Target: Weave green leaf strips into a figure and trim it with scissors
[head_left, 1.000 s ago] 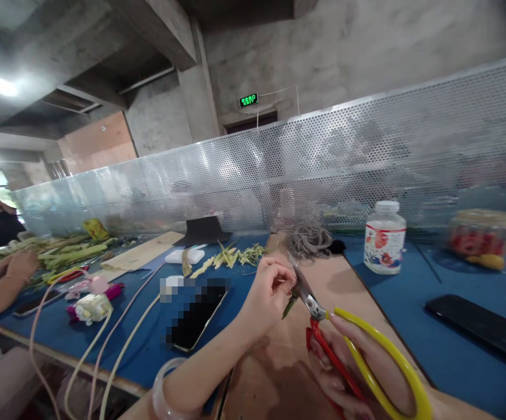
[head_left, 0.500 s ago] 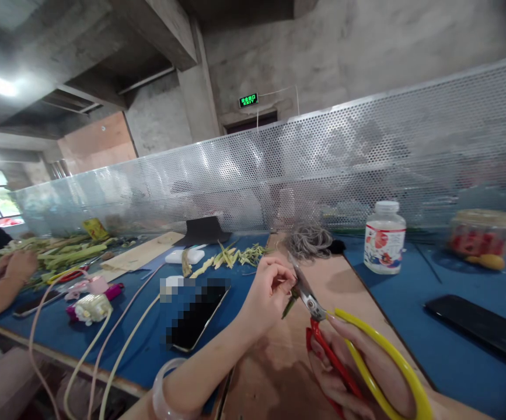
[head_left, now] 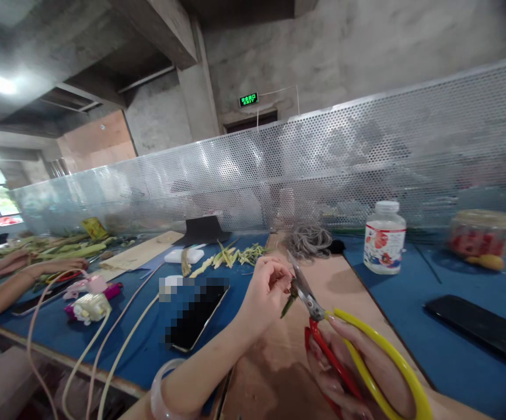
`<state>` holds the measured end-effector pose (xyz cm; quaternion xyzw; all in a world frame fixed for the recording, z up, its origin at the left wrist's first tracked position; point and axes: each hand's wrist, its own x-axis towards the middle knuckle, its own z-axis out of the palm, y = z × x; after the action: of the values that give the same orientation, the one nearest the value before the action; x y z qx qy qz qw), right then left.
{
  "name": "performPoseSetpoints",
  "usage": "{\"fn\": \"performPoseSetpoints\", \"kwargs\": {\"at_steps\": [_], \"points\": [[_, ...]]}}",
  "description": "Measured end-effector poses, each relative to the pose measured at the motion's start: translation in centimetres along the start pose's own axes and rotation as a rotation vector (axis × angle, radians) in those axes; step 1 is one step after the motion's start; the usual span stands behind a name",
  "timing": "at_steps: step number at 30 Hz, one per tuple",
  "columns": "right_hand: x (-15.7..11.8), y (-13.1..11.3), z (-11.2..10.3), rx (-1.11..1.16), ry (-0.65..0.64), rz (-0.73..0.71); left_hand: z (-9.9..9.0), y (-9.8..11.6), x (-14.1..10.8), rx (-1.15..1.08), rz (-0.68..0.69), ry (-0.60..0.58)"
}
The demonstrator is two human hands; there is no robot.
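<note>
My left hand (head_left: 267, 291), with a pale bangle (head_left: 161, 385) at its wrist, pinches a small dark green piece (head_left: 288, 303) above the wooden board (head_left: 274, 361). My right hand (head_left: 340, 367) is wrapped round the handles of a pair of scissors (head_left: 311, 303), one handle red and one yellow. The blades point up and away, right beside my left fingertips and the green piece. Whether the blades touch the piece is too small to tell. Beyond my hands a tangle of grey thread (head_left: 309, 240) lies on the board.
A white bottle (head_left: 384, 242), a red-filled jar (head_left: 480, 236) and a black phone (head_left: 480, 326) stand or lie at right. At left are another phone (head_left: 200, 318), cables, green strips (head_left: 71, 251) and a co-worker's hands (head_left: 34, 271). A perforated metal screen (head_left: 235, 181) runs behind.
My hands and the scissors have hardly moved. At left, one of the co-worker's hands has reached right, to the red and yellow scissors on the table.
</note>
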<state>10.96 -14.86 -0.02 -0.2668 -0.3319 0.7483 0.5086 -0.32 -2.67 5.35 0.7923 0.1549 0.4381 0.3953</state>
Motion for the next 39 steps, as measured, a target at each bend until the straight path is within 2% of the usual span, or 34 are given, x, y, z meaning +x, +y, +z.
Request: {"fn": "performPoseSetpoints", "kwargs": {"at_steps": [5,9,15,19,28,39], "points": [[0.2,0.3,-0.5,0.023,0.01,0.066,0.0,-0.1,0.0,-0.007,0.011,0.014],[0.2,0.3,-0.3,0.013,0.028,0.023,0.1,-0.1,0.0,-0.01,0.017,0.009],[0.0,0.2,0.3,0.032,0.116,0.056,0.0,-0.2,0.0,0.015,0.027,0.004],[0.0,0.2,0.4,0.053,0.146,0.025,0.0,-0.1,0.0,0.011,0.025,0.013],[-0.1,-0.1,0.2,0.028,0.018,0.029,-0.1,-0.2,0.0,0.017,0.028,0.017],[0.0,-0.4,0.8,0.055,0.083,-0.037,-0.1,-0.2,0.0,0.016,-0.004,-0.01]]}}
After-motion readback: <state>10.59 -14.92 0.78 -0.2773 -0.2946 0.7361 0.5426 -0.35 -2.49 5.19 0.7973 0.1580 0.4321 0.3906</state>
